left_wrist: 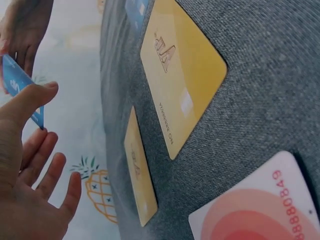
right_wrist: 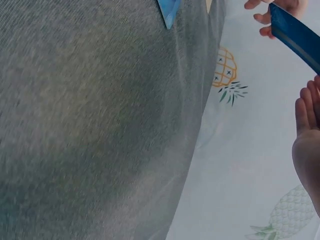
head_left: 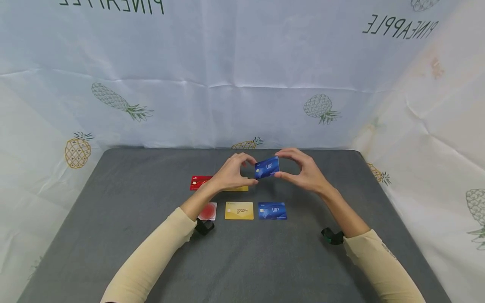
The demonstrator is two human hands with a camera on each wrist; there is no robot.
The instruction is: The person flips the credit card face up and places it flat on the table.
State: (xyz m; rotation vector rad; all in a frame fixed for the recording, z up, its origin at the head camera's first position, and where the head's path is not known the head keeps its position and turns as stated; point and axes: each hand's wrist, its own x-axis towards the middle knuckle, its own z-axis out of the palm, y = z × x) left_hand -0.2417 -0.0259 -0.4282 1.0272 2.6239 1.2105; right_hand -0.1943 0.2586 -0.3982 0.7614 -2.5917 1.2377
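Observation:
A blue VIP card is held up above the table, tilted, between both hands. My left hand pinches its left end between thumb and fingers; the left wrist view shows the thumb near the blue card and the other fingers spread. At the right end, my right hand grips the card by its edges with thumb and fingers. In the right wrist view the blue card spans the gap between the left hand and the right hand.
On the grey table lies a front row: a white card with red circles, a gold card and a second blue VIP card. Behind are a red card and another gold card, partly hidden by the left arm. A pineapple-print curtain hangs behind.

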